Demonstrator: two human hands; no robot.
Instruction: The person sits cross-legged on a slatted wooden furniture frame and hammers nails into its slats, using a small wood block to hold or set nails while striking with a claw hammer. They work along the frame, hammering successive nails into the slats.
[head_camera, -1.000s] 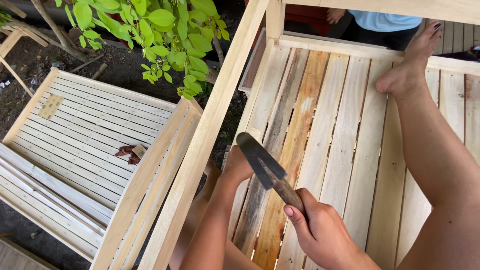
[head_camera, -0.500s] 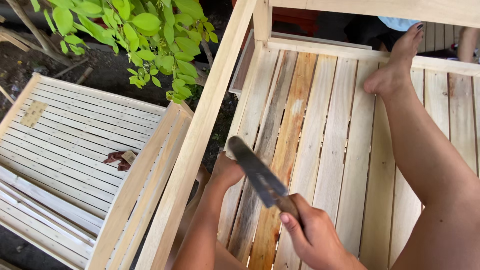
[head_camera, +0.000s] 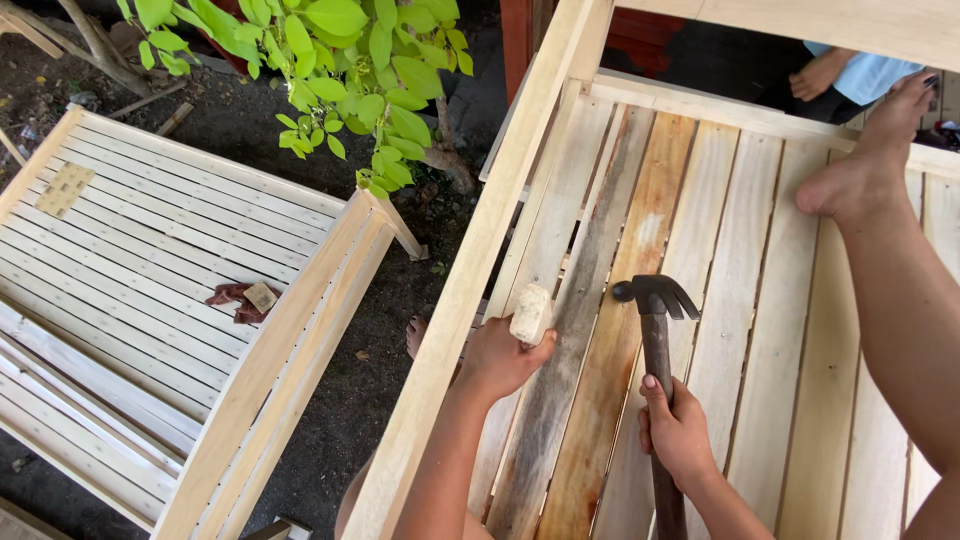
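Right hand (head_camera: 678, 430) closed around the hammer (head_camera: 655, 385), handle running straight away toward the head above; left hand (head_camera: 500, 355) gripping a small pale block (head_camera: 530, 312). Block just left of the hammer head, apart, over the slats (head_camera: 745, 300). Left hand nearer to it.

The slats (head_camera: 760, 300) were pale yellow wood, one streaked orange-brown and one grey. The hammer (head_camera: 655, 340) was dark grey-brown with a black head, the block (head_camera: 530, 313) cream. The leaves (head_camera: 330, 60) were bright green, the rag (head_camera: 235, 300) reddish-brown.
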